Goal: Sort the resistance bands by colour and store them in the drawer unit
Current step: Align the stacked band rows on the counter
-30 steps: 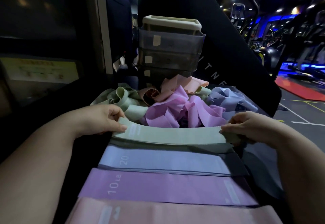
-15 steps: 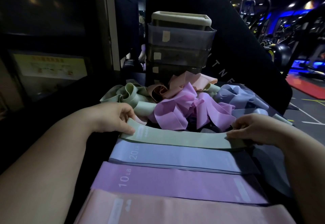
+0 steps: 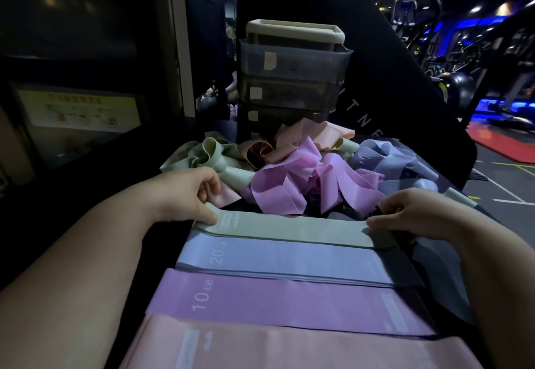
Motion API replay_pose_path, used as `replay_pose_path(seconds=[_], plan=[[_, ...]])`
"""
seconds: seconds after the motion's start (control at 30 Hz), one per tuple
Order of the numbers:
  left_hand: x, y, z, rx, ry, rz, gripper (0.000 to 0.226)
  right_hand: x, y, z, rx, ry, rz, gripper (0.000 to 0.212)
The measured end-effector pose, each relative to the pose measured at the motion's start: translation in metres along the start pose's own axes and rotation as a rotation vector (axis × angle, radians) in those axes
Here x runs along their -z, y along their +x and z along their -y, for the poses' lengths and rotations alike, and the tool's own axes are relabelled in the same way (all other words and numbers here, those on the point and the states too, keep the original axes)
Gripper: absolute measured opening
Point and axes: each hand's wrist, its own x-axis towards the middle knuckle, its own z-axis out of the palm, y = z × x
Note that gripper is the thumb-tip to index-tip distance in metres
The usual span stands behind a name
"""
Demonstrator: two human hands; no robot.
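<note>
1. The drawer unit stands at the far end of the surface. Its drawers look pushed in, and I cannot tell through the tinted fronts whether anything is inside.
2. Four colour rows lie flat in front of the unit. Farthest from it is the pink band, then the purple band marked 10 LB, then the blue stack marked 20 LB. The green band lies closest to the unit.
3. The left grip pinches the green band's left end and the right grip pinches its right end. The band lies stretched flat between them, touching the blue stack's far edge.
4. Between the green band and the unit sits a tangled pile of green, peach, purple and blue bands, not yet sorted.
5. Judged from this, sorting is started, with one row per colour, but most bands remain in the pile. Nothing shows that storing in the drawers has begun.
</note>
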Motion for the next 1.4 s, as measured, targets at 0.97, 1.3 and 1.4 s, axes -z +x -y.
replay_pose_path(seconds=[0.97, 1.3, 1.4], plan=[[-0.043, 0.012, -0.033, -0.364, -0.003, -0.011, 0.016, 0.012, 0.012, -0.024, -0.186, -0.171, -0.432, 0.026], [-0.044, 0.010, -0.037, -0.368, 0.104, 0.015, 0.017, 0.021, 0.006, -0.011, -0.129, 0.137, -0.594, 0.017], [-0.044, 0.010, -0.038, -0.377, 0.077, 0.027, 0.015, 0.023, 0.008, -0.012, -0.122, 0.243, -0.641, 0.013]])
